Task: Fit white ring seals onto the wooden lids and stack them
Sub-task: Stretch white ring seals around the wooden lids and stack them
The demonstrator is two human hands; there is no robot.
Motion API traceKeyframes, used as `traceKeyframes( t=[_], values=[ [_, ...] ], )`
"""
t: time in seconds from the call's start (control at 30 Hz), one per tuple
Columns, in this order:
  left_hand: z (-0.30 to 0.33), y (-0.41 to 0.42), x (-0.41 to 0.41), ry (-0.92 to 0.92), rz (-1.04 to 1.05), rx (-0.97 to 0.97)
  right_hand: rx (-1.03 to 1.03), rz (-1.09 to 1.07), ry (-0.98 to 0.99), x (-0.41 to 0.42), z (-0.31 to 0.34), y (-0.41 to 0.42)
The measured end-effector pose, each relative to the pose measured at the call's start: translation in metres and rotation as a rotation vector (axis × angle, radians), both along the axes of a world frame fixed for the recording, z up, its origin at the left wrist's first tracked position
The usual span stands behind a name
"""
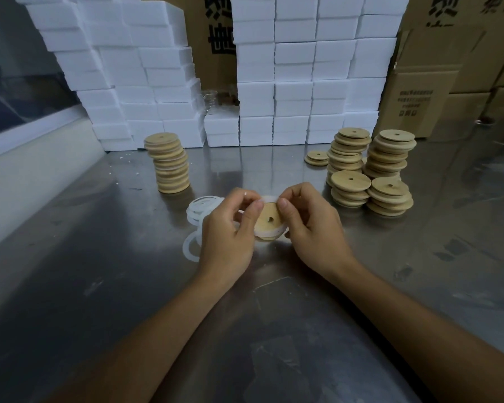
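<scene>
Above the steel counter [105,286], the left hand [227,231] and right hand [312,228] together hold a round wooden lid [269,218] with a centre hole, fingers [252,212] of both hands curled narrow and pinching a white ring seal [269,232] stretched around the lid's edge. Loose ring seals [200,210] lie in a small pile on the counter just left of the left hand. One lid stack [169,164] stands to the far left, several lid stacks [370,170] stand to the right, and white foam boxes [291,74] and cardboard cartons [437,82] line the back.
</scene>
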State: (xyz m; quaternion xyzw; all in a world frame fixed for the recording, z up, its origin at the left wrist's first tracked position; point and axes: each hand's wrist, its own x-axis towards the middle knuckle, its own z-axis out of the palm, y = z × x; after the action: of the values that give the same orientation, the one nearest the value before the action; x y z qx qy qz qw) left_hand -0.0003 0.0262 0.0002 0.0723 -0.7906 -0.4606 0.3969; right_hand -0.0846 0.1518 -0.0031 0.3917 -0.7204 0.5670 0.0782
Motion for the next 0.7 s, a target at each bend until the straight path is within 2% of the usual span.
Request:
traceKeyframes(
  t=[0.2,0.4,0.7],
  values=[
    [0.0005,-0.0036,-0.0011,0.024,0.044,0.060,0.022,0.030,-0.035,0.0013,0.0012,0.0005],
    [0.0012,-0.0021,-0.0015,0.041,0.078,-0.010,-0.015,0.018,-0.059,0.0007,0.0003,-0.0006],
    [-0.0012,-0.0087,-0.0032,-0.064,0.102,0.143,0.044,-0.019,-0.129,-0.0017,0.0015,-0.0007]
  ],
)
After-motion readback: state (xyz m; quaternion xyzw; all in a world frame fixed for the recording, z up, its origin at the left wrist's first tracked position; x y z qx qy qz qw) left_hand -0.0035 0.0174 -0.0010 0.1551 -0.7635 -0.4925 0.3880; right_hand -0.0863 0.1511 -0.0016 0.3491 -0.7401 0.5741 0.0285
